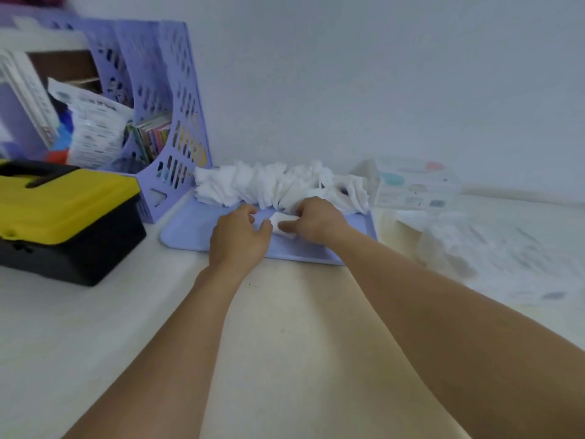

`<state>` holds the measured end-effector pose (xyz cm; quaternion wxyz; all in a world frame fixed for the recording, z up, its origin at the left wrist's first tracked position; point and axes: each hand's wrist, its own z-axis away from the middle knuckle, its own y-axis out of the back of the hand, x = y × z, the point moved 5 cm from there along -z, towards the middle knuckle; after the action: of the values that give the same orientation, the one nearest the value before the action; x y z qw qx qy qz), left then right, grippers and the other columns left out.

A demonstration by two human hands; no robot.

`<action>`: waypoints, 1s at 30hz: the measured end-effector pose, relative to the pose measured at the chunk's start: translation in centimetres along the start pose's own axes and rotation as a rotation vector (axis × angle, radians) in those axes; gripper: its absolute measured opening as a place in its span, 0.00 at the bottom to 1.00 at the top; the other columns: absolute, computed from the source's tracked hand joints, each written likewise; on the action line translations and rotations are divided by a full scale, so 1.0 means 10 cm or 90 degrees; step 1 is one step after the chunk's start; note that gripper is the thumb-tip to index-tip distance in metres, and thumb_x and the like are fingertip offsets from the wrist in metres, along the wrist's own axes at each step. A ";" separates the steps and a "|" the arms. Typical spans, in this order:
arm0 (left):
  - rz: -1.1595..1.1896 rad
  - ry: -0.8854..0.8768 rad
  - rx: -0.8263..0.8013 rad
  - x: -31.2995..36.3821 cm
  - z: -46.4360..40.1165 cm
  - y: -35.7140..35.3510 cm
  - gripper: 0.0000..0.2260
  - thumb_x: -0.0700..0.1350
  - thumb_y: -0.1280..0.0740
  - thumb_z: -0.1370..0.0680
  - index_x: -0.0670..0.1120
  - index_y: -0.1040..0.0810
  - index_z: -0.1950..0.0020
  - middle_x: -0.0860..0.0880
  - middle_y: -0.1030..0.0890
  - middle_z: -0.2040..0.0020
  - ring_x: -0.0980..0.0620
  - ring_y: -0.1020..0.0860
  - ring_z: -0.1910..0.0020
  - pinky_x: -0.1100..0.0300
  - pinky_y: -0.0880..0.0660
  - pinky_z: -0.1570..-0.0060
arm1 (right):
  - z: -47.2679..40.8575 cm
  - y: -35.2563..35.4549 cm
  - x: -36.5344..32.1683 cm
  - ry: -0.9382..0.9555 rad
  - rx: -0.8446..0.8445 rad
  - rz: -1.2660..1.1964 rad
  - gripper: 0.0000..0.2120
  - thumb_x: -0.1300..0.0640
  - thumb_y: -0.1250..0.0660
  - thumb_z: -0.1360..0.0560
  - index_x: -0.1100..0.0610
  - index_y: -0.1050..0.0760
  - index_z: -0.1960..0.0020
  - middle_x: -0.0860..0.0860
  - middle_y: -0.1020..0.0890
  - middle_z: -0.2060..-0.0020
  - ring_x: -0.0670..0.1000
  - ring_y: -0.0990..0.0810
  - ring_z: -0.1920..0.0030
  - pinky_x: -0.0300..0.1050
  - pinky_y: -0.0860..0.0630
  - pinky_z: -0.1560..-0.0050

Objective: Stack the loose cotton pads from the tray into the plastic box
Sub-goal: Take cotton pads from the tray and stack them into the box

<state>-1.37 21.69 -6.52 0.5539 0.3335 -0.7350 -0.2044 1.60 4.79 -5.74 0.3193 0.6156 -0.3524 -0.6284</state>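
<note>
- Pale wall behind, white counter (95,327) in front; lilac tray (190,226) sits near the wall, lilac file rack (177,122) and yellow-lidded black case (63,217) to its left.
- Loose cotton pads (272,185) heaped in a ragged row along the tray's far edge, some standing on edge, some leaning.
- Both hands over the tray. Left hand (240,239) and right hand (316,220) each have a grip on one small white wad of pads (283,224), fingers curled round it from either side, low over the tray floor.
- Clear plastic box (414,185) stands just right of the tray, against the wall; motion blur, can't tell if its lid is open or what's inside.
- Risk: the wad looks thin and soft; squeezing from both sides could buckle it, so pads fan out or slip free.
- Risk: right knuckles touch or nearly touch the heap; pulling away could drag leaning pads down or over the tray's edge.
- Risk: carrying right toward the box, uneven edges could catch its rim and scatter pads on the counter.
- Risk: if the lid is shut, one hand must let go, weakening the hold.
</note>
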 end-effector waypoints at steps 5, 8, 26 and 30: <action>-0.055 -0.016 -0.079 0.02 -0.03 -0.10 0.18 0.54 0.30 0.23 0.49 0.24 0.36 0.50 0.18 0.42 0.45 0.20 0.43 0.48 0.23 0.45 | 0.03 -0.05 -0.05 0.027 -0.066 -0.073 0.14 0.56 0.23 0.29 0.57 0.27 0.65 0.53 0.25 0.67 0.51 0.27 0.64 0.44 0.31 0.62; 0.075 -0.037 -0.123 0.08 -0.02 -0.11 0.18 0.48 0.28 0.22 0.52 0.26 0.33 0.56 0.20 0.45 0.51 0.20 0.44 0.47 0.23 0.43 | 0.26 0.06 -0.01 0.105 -0.020 -0.307 0.13 0.67 0.25 0.30 0.57 0.27 0.64 0.53 0.23 0.68 0.48 0.26 0.67 0.40 0.31 0.65; 0.474 -0.123 -0.348 1.71 0.66 -0.40 0.07 0.34 0.41 0.19 0.40 0.24 0.47 0.45 0.21 0.60 0.52 0.25 0.64 0.60 0.29 0.67 | 1.44 1.11 0.51 0.176 0.246 -0.386 0.07 0.54 0.40 0.16 0.54 0.24 0.46 0.49 0.17 0.59 0.49 0.16 0.62 0.42 0.24 0.63; 0.563 -0.078 -0.271 1.76 0.63 -0.51 0.07 0.32 0.39 0.20 0.42 0.25 0.47 0.45 0.19 0.59 0.51 0.23 0.64 0.59 0.27 0.66 | 1.43 1.30 0.73 0.120 0.318 -0.481 0.09 0.60 0.29 0.23 0.56 0.22 0.44 0.53 0.16 0.55 0.50 0.15 0.65 0.40 0.22 0.67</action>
<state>-8.94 5.07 0.11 0.5991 -0.1432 -0.7794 -0.1145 -13.35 -7.73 1.04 -0.0595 0.8134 -0.2134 -0.5379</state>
